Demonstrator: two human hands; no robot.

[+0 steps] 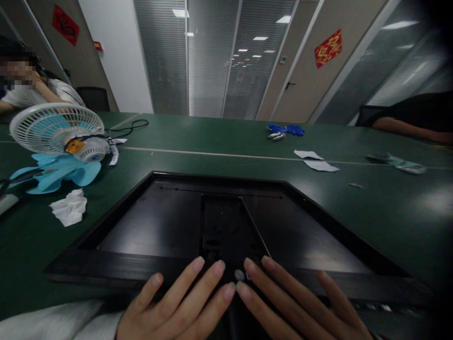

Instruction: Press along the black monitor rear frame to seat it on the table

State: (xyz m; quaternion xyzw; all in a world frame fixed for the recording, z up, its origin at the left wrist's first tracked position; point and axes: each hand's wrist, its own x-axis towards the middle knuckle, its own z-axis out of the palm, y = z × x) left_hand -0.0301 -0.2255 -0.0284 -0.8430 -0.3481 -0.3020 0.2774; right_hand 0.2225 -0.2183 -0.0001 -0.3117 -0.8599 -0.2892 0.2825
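Note:
A black monitor housing point(141, 222) with a raised rim lies flat on the green table in front of me. A recessed rectangular panel point(226, 222) sits in its middle, and a small round logo point(239, 274) shows near its front edge. My left hand point(177, 307) and my right hand point(297, 302) rest at that front edge, on either side of the logo. Fingers of both hands are stretched out and spread, with nothing in them. The fingertips nearly meet at the centre. What lies under the palms is hidden.
To the left stand a white fan guard point(60, 127) and blue fan blades point(60, 172), with a crumpled tissue point(71, 208) nearby. Blue gloves point(286, 130), white paper pieces point(314, 161) and a plastic wrapper point(403, 164) lie farther off. Two people sit at the table's sides.

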